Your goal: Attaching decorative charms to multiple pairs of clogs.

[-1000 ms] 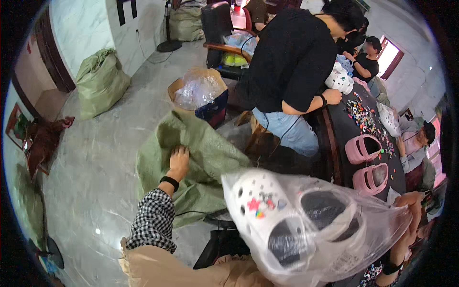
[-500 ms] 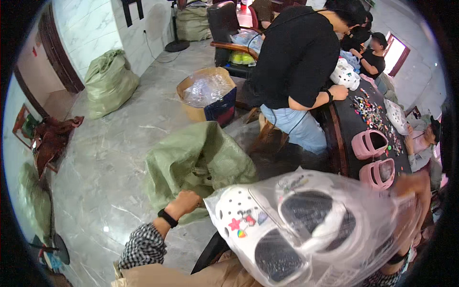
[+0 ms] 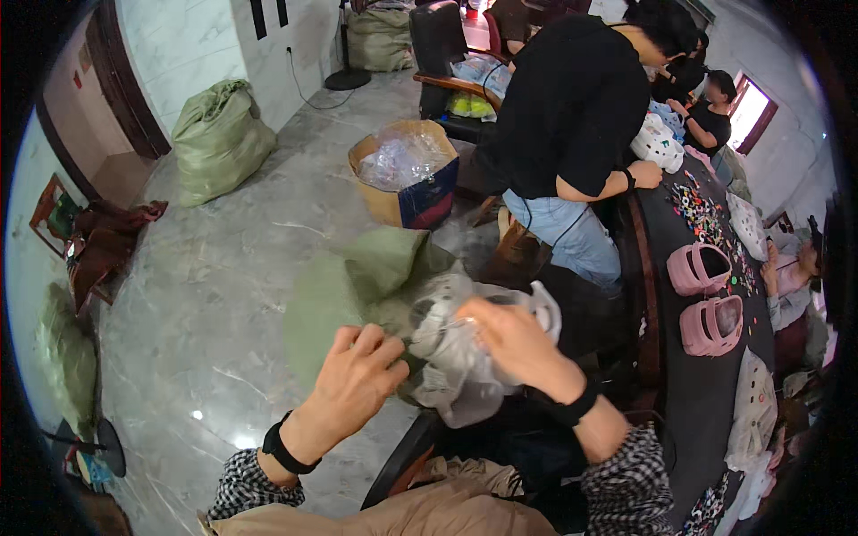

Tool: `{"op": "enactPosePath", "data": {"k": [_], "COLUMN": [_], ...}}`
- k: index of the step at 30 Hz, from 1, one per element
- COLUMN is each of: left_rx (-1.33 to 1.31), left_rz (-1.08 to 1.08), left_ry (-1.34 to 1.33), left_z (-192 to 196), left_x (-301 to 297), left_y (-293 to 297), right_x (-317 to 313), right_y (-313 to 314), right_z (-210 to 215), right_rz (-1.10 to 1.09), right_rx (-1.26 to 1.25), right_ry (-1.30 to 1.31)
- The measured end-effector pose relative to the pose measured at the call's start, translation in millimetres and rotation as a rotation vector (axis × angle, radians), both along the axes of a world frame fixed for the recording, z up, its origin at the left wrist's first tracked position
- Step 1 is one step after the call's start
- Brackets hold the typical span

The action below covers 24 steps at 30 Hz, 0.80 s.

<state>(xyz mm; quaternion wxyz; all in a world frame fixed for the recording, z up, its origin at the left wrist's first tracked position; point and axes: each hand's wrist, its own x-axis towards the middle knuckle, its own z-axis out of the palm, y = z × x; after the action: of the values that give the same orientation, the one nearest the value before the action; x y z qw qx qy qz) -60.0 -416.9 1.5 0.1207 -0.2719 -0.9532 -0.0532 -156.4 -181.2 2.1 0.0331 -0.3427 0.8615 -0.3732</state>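
Note:
My right hand [image 3: 521, 347] is closed on the gathered top of a clear plastic bag [image 3: 465, 380] with white clogs inside. The bag is at the mouth of a green woven sack [image 3: 335, 286], low in front of me, and is partly smeared by motion. My left hand [image 3: 359, 375] is closed at the near edge of that sack, fingers curled over its cloth. Each wrist has a black band. How far the bag reaches into the sack is hidden.
On the right, a dark table [image 3: 693, 393] holds pink clogs [image 3: 710, 324], loose colourful charms [image 3: 699, 210] and bagged white clogs [image 3: 751, 406]. A person in black [image 3: 572, 107] works beside it. Beyond the sack is a carton of clear plastic [image 3: 407, 170]; a full sack [image 3: 219, 143] stands left.
The bag of clogs has moved left and down from in front of me to the sack's mouth, with my right hand on it. My left hand stays at the sack's edge.

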Motion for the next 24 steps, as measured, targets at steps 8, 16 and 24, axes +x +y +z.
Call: {"op": "enactPosePath", "data": {"k": [8,16,24], "left_rx": [0.450,0.245,1.122], "left_rz": [-0.244,0.000,0.184], "left_ry": [-0.451,-0.754,-1.277], "left_z": [10.3,-23.1,-124.3], "left_x": [-0.7,3.5,-1.7], "left_y": [-36.4,-44.8,-91.0], "right_x": [-44.2,6.9,36.5], "right_y": [-116.8,-167.2,-76.6], "right_z": [17.7,-31.3,-131.7], "right_rz": [-0.071,0.414,0.087], "right_rx": [-0.428,-0.711,-0.093], "right_ry": [-0.318,-0.397,-0.437]}}
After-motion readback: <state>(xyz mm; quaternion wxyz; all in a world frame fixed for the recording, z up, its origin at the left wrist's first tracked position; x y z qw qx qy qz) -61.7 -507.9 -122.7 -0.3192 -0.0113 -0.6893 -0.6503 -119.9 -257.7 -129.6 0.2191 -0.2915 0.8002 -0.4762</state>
